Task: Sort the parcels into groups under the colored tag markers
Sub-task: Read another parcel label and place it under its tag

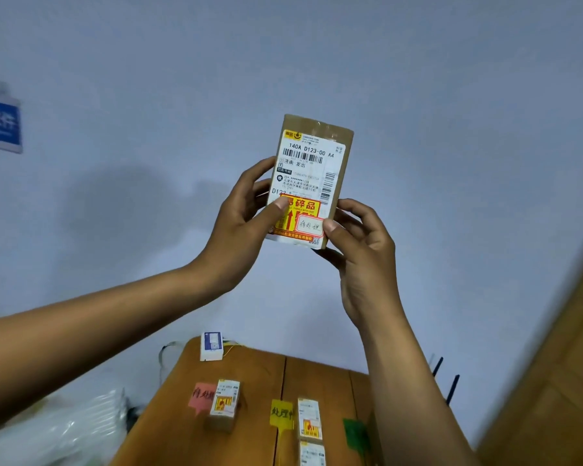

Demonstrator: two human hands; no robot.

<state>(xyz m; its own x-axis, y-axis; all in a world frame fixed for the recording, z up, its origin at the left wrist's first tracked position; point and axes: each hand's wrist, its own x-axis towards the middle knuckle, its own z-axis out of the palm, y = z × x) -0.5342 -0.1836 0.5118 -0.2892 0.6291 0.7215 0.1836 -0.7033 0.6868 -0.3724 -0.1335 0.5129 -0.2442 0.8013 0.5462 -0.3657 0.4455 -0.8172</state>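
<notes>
Gripping raised parcel [312,178], left hand [246,223], right hand [360,253], thumbs on label

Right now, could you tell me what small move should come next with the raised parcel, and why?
Probably lower the held parcel toward the pink tag: its handwritten sticker seems to match that tag, where a second parcel stands.

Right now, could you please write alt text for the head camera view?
The left hand and right hand hold up a cardboard parcel before a wall, label facing the camera. Below, a table carries a pink tag, yellow tag and green tag, with small boxes beside the first two.
</notes>
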